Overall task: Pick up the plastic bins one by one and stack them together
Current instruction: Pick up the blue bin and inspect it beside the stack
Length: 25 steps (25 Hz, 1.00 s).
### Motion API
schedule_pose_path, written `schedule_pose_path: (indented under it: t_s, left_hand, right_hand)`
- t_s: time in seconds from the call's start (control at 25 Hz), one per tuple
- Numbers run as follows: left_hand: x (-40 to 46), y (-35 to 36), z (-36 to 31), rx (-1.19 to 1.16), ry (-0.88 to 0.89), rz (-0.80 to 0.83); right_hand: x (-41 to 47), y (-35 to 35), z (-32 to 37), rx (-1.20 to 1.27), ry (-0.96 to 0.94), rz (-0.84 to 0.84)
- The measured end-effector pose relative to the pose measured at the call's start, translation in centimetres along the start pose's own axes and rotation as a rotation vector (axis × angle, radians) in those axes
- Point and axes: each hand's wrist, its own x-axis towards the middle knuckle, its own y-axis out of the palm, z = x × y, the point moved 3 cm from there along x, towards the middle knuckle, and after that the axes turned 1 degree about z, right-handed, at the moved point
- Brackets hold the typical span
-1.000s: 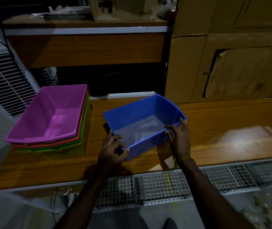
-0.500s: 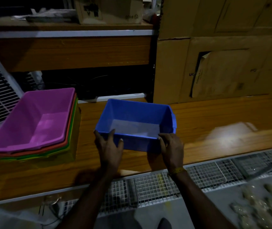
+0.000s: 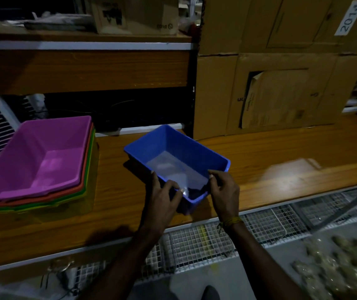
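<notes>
on the wooden shelf, both hands grip the blue bin's near end: left hand and right hand at opposite corners, apparently tilted, right of the nested stack.

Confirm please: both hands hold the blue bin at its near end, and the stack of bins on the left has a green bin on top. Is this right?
Not quite. The head view shows the top of the stack is the purple bin, not green. The left hand and right hand do hold the blue bin at its near end.

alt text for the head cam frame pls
Both hands, left hand and right hand, grip the near end of a blue bin on a wooden shelf. A nested stack topped by a purple bin sits left.
</notes>
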Motion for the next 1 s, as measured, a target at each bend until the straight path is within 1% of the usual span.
schedule_pose_path:
  t_s: [0.08,0.12,0.2,0.28,0.36,0.56,0.72,0.88,0.96,1.0]
  left_hand:
    - [0.1,-2.1,1.0,-0.056,0.043,-0.052]
    - [0.0,-3.1,1.5,-0.075,0.032,-0.084]
    - [-0.1,-4.2,3.2,-0.107,-0.046,-0.172]
    - [-0.5,-5.1,4.6,-0.149,-0.176,-0.267]
    - [-0.7,-5.7,5.5,-0.208,-0.263,-0.333]
    - [-1.5,-6.8,4.3,-0.357,-0.310,-0.453]
    - [-1.1,-9.1,1.8,-0.530,-0.246,-0.510]
    - [0.5,-11.7,-1.2,-0.759,-0.024,-0.561]
    - [1.0,-12.4,-2.0,-0.789,0.086,-0.548]
    - [1.2,-12.6,-2.2,-0.793,0.112,-0.535]
  right_hand:
    - [0.6,-0.4,-0.3,-0.092,-0.029,-0.031]
    - [0.9,-0.5,-0.6,-0.143,-0.009,-0.042]
    - [1.5,-0.4,-1.5,-0.183,0.100,-0.027]
    - [1.5,-0.1,-1.8,-0.083,0.224,0.024]
    - [1.1,0.5,-1.1,0.034,0.259,0.041]
    - [0.1,1.4,0.4,0.118,0.311,0.008]
    - [1.3,1.3,3.1,0.267,0.292,-0.045]
    - [3.4,0.9,6.6,0.420,0.223,-0.109]
    - [4.0,0.7,7.9,0.510,0.188,-0.137]
    - [4.3,0.7,8.3,0.547,0.183,-0.146]
